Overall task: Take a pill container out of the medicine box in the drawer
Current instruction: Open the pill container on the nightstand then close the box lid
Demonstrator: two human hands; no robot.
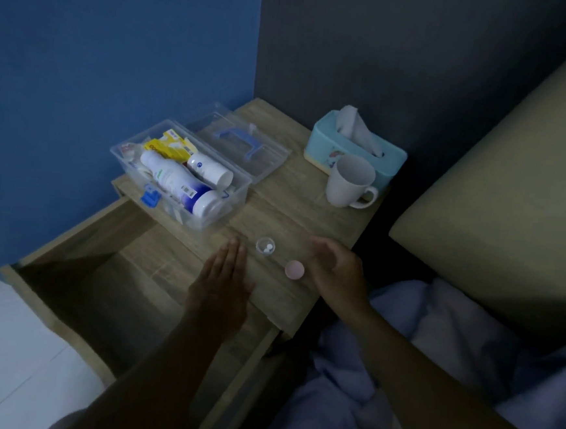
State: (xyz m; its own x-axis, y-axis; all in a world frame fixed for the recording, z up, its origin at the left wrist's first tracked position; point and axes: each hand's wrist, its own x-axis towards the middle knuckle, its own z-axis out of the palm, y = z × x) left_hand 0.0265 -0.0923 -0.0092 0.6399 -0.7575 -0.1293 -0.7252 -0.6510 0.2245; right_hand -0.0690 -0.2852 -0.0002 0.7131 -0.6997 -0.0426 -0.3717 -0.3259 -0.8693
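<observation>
both hands empty and unclenched, left hand (223,279) flat, right hand (335,264) loosely curled, flanking the uncapped pill container (265,245) and pink cap (294,269) on the bench (309,213).

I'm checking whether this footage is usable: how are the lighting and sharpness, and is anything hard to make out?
Head view: dim overall, with both forearms nearly black. The left hand and right hand look soft and slightly blurred. The pill container still shows two white pills, and the pink lid is readable. The drawer interior is deeply shadowed. Wide-angle bending shows at the frame edges.
</observation>
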